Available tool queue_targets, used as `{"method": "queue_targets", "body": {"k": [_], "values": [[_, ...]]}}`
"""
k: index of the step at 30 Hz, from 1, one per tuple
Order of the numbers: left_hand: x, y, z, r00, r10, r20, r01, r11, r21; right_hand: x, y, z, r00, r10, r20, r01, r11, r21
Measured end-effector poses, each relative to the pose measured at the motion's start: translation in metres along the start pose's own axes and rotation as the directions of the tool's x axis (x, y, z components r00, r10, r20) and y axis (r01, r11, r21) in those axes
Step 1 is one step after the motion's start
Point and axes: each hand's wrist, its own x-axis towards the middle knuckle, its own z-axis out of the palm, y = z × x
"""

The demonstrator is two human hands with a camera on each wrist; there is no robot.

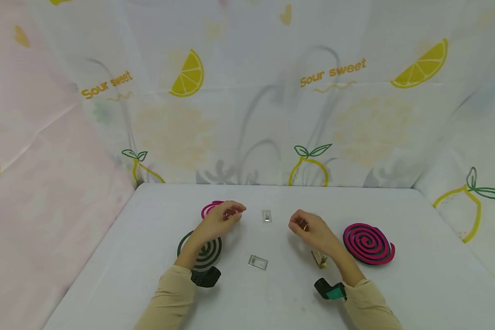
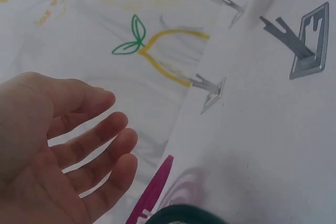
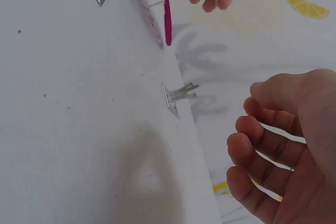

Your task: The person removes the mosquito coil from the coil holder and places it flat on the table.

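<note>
My left hand (image 1: 219,221) hovers over the table's left half, fingers loosely curled with nothing between them. Behind it a pink mosquito coil (image 1: 206,211) is partly hidden; the left wrist view shows this pink coil (image 2: 152,190) edge-on, raised above its shadow. Below my left wrist lies a dark green mosquito coil (image 1: 215,250), partly covered by the forearm. My right hand (image 1: 313,230) is also in the air, its fingers loosely bent and holding nothing. Under the right forearm is a small gold-coloured metal stand (image 1: 320,259). Between the hands stands a small silver coil stand (image 1: 266,216).
Another silver stand (image 1: 257,262) sits nearer the front; its forked upright (image 2: 289,38) rises in the left wrist view. At right lies a stack of pink and dark coils (image 1: 367,244). A lemon-print cloth (image 1: 247,114) hangs behind the white table (image 1: 284,302).
</note>
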Motion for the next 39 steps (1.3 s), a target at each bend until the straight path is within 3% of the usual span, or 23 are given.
{"method": "queue_targets", "body": {"k": [12,25,39], "values": [[-0.013,-0.024,-0.029,1.0,0.001,0.022,-0.002,1.0,0.023,0.001,-0.007,0.015,0.998,-0.019,0.059,0.018,1.0,0.002],[-0.023,-0.037,-0.047,1.0,-0.01,-0.002,0.01,1.0,0.016,0.006,-0.018,0.024,0.995,-0.027,0.094,0.022,0.999,0.045],[-0.037,-0.053,-0.07,0.997,-0.011,0.076,0.012,1.0,-0.014,0.013,-0.026,0.037,0.988,-0.046,0.147,0.036,0.997,0.072]]}}
